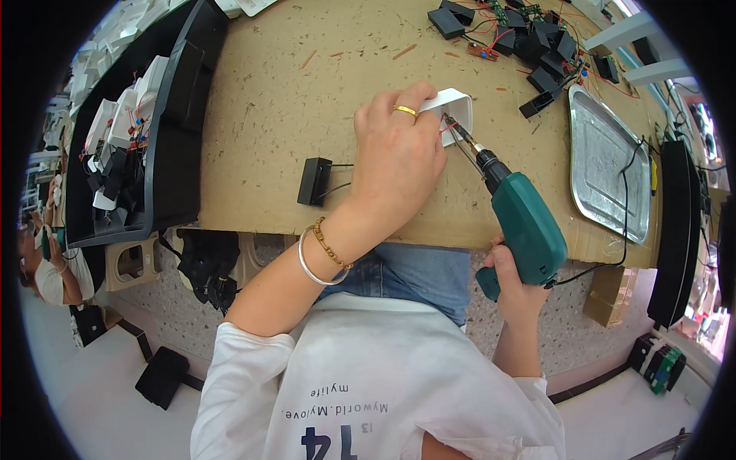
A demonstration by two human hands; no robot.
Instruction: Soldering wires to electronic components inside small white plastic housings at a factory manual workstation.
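Note:
My left hand (397, 161) is closed on a white plastic housing (460, 103), keeping it tilted on the cardboard-covered table. A red wire (449, 126) shows at the housing's opening. In my right hand (523, 295) is a green corded soldering gun (529, 222), gripped by its handle. Its thin metal tip reaches into the housing, close to my left fingers; the exact contact point is too small to make out. Left of my wrist lies a small black box (313, 182), whose two black leads run under my left hand.
A black crate (180, 130) of white housings and wired parts stands at left. Black boxes, circuit boards and wires (529, 50) lie in a heap at the far right. Nearer on the right are a metal tray (606, 165) and the gun's black cord (586, 274).

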